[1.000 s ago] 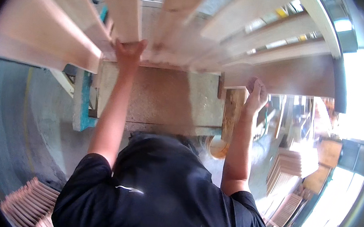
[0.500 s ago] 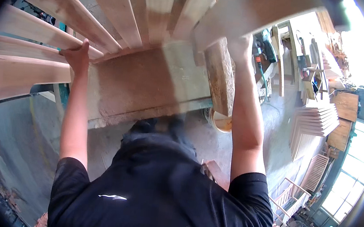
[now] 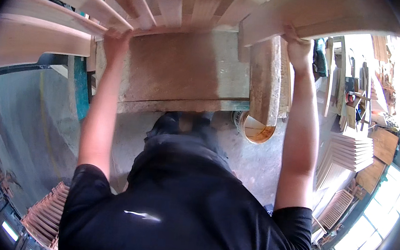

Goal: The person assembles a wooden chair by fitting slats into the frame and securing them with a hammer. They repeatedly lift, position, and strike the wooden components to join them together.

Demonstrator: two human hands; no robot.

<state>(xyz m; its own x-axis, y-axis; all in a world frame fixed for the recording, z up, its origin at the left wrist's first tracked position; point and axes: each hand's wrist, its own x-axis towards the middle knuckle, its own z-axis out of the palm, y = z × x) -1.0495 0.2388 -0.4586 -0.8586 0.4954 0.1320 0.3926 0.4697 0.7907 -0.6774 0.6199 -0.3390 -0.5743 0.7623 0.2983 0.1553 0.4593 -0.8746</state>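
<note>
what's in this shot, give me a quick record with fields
left grip: at the near end of a wooden slat
right grip: at the lower edge of a broad board, fingers partly hidden
between the arms: worktable
table's right side: wood block, round bucket
far right: stacked panels

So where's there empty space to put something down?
The bench looks bare between the left arm, the slats and the block. So does the floor between the shirt and the right arm, near the bucket. It's crowded right of that arm, with stacked boards, and along the slats, where the left hand is.
</note>
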